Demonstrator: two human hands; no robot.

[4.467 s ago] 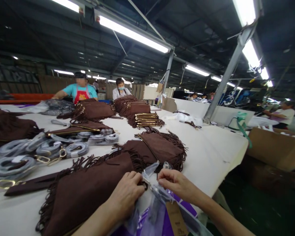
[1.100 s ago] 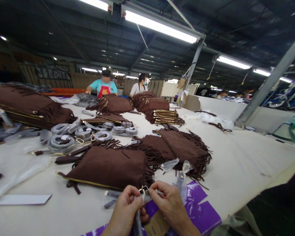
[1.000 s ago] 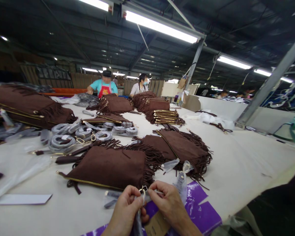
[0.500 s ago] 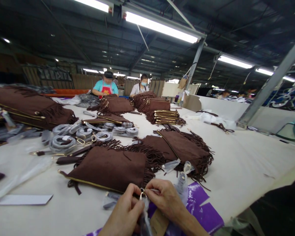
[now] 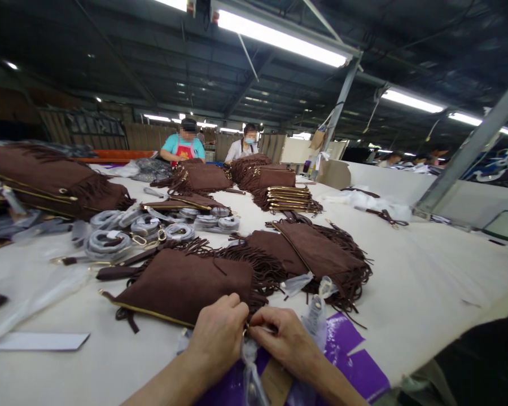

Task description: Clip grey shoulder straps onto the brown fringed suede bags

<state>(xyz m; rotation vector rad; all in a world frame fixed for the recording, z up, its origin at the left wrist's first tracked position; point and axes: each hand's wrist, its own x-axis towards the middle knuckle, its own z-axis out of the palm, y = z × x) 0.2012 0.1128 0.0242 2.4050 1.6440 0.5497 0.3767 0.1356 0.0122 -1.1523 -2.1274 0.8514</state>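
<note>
A brown fringed bag (image 5: 195, 282) with a gold zip lies flat before me, its near right corner at my fingertips. My left hand (image 5: 222, 327), back upward, is closed at that corner on a gold clasp (image 5: 244, 330), mostly hidden by the fingers. From the clasp a strap in clear plastic wrap (image 5: 252, 372) hangs down between my hands. My right hand (image 5: 285, 341) pinches close against the left at the same spot; what its fingertips hold is too small to make out. Under both hands lies purple plastic (image 5: 347, 355) with a piece of brown card (image 5: 276, 383).
Behind the bag are more brown fringed bags (image 5: 322, 248) and coiled grey-wrapped straps (image 5: 108, 245). A stack of zipped bags (image 5: 292, 198) stands farther back. A white strip (image 5: 42, 341) lies at left. Two co-workers (image 5: 184, 144) are across the table.
My left hand has rolled over and moved up, its back now covering the bag's corner and most of the gold clasp. My right hand keeps its pinch in nearly the same place.
</note>
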